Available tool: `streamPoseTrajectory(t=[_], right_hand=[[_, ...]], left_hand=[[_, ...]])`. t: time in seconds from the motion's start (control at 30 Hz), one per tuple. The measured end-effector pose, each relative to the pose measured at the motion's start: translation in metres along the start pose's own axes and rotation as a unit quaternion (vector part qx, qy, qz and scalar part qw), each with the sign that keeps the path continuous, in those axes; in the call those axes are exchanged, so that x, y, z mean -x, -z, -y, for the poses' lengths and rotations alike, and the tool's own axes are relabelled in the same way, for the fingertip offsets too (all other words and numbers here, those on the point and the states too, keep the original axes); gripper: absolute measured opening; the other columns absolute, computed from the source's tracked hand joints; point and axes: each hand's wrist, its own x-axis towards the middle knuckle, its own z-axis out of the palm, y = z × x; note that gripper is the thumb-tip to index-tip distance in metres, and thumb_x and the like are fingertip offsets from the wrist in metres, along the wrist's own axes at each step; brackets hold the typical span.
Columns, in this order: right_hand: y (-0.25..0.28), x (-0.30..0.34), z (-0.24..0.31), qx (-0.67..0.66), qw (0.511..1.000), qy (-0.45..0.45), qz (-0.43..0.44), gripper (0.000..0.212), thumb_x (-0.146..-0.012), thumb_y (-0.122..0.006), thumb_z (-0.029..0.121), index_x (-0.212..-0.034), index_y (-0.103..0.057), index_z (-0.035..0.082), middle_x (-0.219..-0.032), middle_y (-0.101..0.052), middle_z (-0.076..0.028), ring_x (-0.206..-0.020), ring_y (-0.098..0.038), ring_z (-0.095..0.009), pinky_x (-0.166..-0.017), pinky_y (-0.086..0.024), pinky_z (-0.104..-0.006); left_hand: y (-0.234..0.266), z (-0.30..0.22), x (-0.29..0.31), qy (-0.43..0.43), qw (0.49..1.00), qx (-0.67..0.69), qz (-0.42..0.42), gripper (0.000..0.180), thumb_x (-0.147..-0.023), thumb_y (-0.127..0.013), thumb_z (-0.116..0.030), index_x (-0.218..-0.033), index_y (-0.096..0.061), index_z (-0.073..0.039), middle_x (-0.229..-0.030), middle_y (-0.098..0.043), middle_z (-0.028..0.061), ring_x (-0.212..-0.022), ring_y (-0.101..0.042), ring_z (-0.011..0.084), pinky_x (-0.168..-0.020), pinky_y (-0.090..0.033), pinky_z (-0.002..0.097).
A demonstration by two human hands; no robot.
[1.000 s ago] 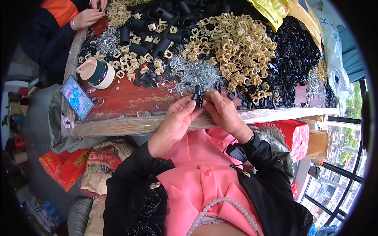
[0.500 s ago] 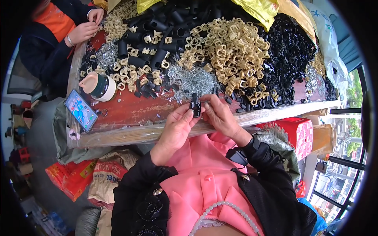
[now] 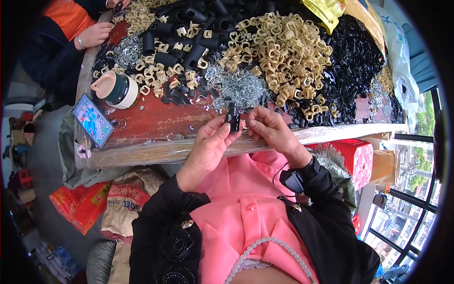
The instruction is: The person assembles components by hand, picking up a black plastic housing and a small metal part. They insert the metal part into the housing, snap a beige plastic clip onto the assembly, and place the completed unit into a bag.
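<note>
- The left hand (image 3: 208, 149) and right hand (image 3: 270, 132) met over the bench (image 3: 156, 125) edge, both grips pinched on one small black part (image 3: 232, 116) held upright between the fingertips.
- Just beyond the grips lay a wire clip pile (image 3: 236, 87), with tan clips (image 3: 283, 52) further right.
- Judged risk: the hold was fingertip-only, so a hard push could flick the part down into the lap or twist it askew.

At your left a phone (image 3: 92, 120) lies on the worktop (image 3: 156, 124), its rectangular screen lit in bright colours. Below the worktop's edge you have a printed tan sack (image 3: 126, 201) beside an orange-red packet (image 3: 80, 208), and a red box (image 3: 355, 158) at your right.
</note>
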Motion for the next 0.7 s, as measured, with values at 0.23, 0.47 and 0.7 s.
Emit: streamPoseTrajectory(t=[0.23,0.47,0.7], right_hand=[[-0.006,0.013,0.009,0.103,0.973,0.186,-0.090,0.010,-0.081,-0.053,0.011,-0.078,-0.049,0.002,-0.073,-0.050,-0.001,-0.063,-0.045,-0.009,-0.054,-0.037,-0.0224],[-0.017,0.021,0.022,0.294,0.896,0.309,-0.123,0.009,-0.071,-0.060,0.004,-0.075,-0.051,0.003,-0.070,-0.048,-0.007,-0.063,-0.048,-0.022,-0.055,-0.039,-0.0281],[-0.010,0.024,0.015,0.393,0.843,0.346,-0.126,0.011,-0.068,-0.061,0.002,-0.075,-0.052,0.003,-0.074,-0.050,-0.008,-0.065,-0.049,-0.024,-0.055,-0.040,-0.0297]], left_hand=[[-0.004,0.000,0.007,0.047,0.998,-0.017,-0.022,0.026,-0.082,-0.051,-0.012,-0.106,-0.048,-0.002,-0.099,-0.055,0.0113,-0.090,-0.056,0.0222,-0.075,-0.047,0.0280],[-0.016,0.001,0.010,0.091,0.995,-0.028,-0.021,0.027,-0.081,-0.052,-0.011,-0.106,-0.050,-0.001,-0.094,-0.057,0.0070,-0.083,-0.057,0.0158,-0.069,-0.047,0.0227],[-0.018,0.005,0.006,0.114,0.991,-0.058,-0.045,0.025,-0.081,-0.052,-0.012,-0.103,-0.052,-0.001,-0.092,-0.058,0.0064,-0.082,-0.057,0.0140,-0.069,-0.046,0.0220]])
